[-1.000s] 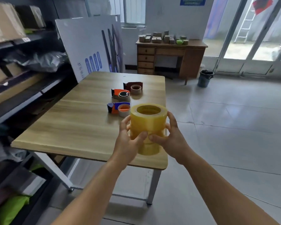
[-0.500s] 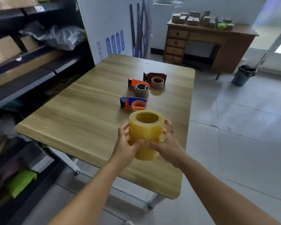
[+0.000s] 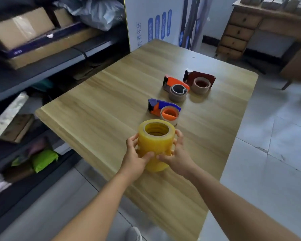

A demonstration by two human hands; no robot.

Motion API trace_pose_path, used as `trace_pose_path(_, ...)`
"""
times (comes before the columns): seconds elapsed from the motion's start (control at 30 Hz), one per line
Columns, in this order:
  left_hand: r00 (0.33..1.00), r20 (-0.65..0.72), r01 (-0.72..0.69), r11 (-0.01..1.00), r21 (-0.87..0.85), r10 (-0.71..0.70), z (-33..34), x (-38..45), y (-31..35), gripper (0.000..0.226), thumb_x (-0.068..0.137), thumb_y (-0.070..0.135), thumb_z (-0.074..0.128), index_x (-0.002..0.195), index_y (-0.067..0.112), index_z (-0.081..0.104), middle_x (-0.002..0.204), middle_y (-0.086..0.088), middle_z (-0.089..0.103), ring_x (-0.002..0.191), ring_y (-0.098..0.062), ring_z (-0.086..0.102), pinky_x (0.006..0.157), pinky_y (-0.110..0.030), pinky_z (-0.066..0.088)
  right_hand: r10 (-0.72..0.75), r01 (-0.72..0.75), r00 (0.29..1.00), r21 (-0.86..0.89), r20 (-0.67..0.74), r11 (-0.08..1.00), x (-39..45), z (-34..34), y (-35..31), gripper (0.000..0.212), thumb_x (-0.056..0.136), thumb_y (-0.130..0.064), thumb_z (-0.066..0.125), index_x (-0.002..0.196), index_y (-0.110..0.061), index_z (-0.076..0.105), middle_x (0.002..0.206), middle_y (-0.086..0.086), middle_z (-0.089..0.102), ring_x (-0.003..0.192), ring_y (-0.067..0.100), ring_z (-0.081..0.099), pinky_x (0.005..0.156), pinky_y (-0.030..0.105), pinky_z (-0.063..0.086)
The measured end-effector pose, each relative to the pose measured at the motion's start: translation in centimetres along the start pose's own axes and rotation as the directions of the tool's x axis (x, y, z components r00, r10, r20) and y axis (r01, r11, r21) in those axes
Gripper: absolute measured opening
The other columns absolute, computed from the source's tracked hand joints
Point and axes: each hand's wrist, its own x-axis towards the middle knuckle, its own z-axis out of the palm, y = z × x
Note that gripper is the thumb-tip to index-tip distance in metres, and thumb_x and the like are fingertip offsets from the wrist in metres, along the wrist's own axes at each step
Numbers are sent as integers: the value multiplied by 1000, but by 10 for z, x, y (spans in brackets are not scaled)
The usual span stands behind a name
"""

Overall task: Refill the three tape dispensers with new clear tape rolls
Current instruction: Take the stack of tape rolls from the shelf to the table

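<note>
Both hands clasp an upright stack of clear tape rolls [image 3: 154,145], yellowish in bulk, over the near part of the counter [image 3: 101,108]. Left hand [image 3: 135,158] wraps the stack's left side, its thumb pressed across the front; right hand [image 3: 176,156] wraps the right side, thumb meeting the other low on the front. Whether the stack's base touches the wood cannot be told.

Just beyond the stack lies a blue and orange dispenser [image 3: 163,109] holding a bare cardboard core. Farther back sit an orange dispenser [image 3: 176,88] and, beside it to the right, a dark red dispenser [image 3: 199,81], each also with only a brown core.

Light wood grain covers the counter, which stands on a pale tiled floor [image 3: 274,150]. Dark shelving [image 3: 42,66] on the left carries cardboard boxes [image 3: 23,26] and a crumpled plastic bag [image 3: 97,11]; lower down is a green packet [image 3: 43,160]. A white printed board [image 3: 156,23] leans behind the counter, and a wooden desk with drawers [image 3: 238,32] stands at the far right.
</note>
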Motion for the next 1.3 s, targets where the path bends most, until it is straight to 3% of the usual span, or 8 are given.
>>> trace_pose_path(0.2, 981, -194, 9, 999, -51, -19, 27, -2, 0, 72, 80, 17, 75, 127, 39, 25, 139, 6, 40, 123, -16, 47, 86, -24, 45, -87, 104, 973, -65, 215, 992, 32, -27, 6, 111, 78, -13, 76, 142, -45, -9, 134, -16, 26, 125, 7, 29, 107, 39, 36)
trace_pose_path(0.3, 957, -286, 18, 994, -105, -47, 49, -10, 8, 69, 75, 38, 73, 126, 36, 26, 132, 10, 41, 116, -5, 48, 82, -18, 43, -107, 135, 931, -56, 349, 989, 44, -47, 5, 114, 75, -12, 78, 145, -43, -7, 138, -15, 30, 130, 8, 31, 105, 35, 36)
trace_pose_path(0.4, 898, -414, 50, 969, -241, -149, 73, -14, 11, 77, 61, 68, 59, 120, 29, 28, 132, 6, 43, 121, -10, 47, 97, -32, 42, -60, 56, 876, 22, 478, 998, 48, -61, 1, 108, 80, -30, 75, 146, -43, -9, 135, -21, 28, 126, 4, 30, 102, 31, 35)
trace_pose_path(0.47, 849, -479, 78, 949, -305, -223, 86, -14, 10, 79, 60, 75, 53, 116, 26, 30, 132, 2, 45, 121, -14, 48, 104, -41, 40, -38, 26, 853, 31, 521, 999, 50, -65, -1, 94, 88, -41, 63, 147, -40, -10, 128, -23, 28, 123, 4, 30, 99, 28, 33)
trace_pose_path(0.67, 784, -535, 133, 927, -350, -315, 100, -21, 6, 48, 89, 51, 51, 122, 27, 26, 136, -3, 43, 121, -18, 46, 105, -44, 40, 27, -35, 824, 4, 566, 999, 56, -66, 4, 74, 98, -40, 45, 148, -42, -8, 156, -8, 17, 140, 17, 26, 116, 42, 27)
trace_pose_path(0.8, 752, -512, 154, 866, -475, -415, 105, -21, 16, 65, 94, 45, 50, 145, 31, 14, 145, -1, 35, 128, -25, 41, 106, -47, 39, 91, -103, 805, -13, 587, 995, 54, -71, 2, 62, 99, -39, 41, 147, -48, 3, 153, -8, 24, 135, 23, 33, 105, 43, 37)
trace_pose_path(0.97, 733, -493, 158, 822, -547, -469, 112, -16, 22, 63, 95, 47, 43, 150, 32, 15, 151, 0, 32, 133, -27, 38, 101, -49, 40, 173, -167, 794, -65, 583, 984, 55, -75, -3, 65, 97, -43, 46, 149, -46, 7, 155, -6, 27, 137, 26, 35, 95, 40, 46)
trace_pose_path(1.3, 648, -585, 88, 810, -579, -488, 99, 24, 34, 59, 98, 41, 39, 150, 24, 18, 152, -3, 31, 134, -28, 37, 102, -47, 39, 183, -114, 780, -152, 599, 982, 106, -59, -35, 62, 100, -36, 44, 152, -38, 9, 158, -4, 22, 144, 23, 26, 107, 44, 42)
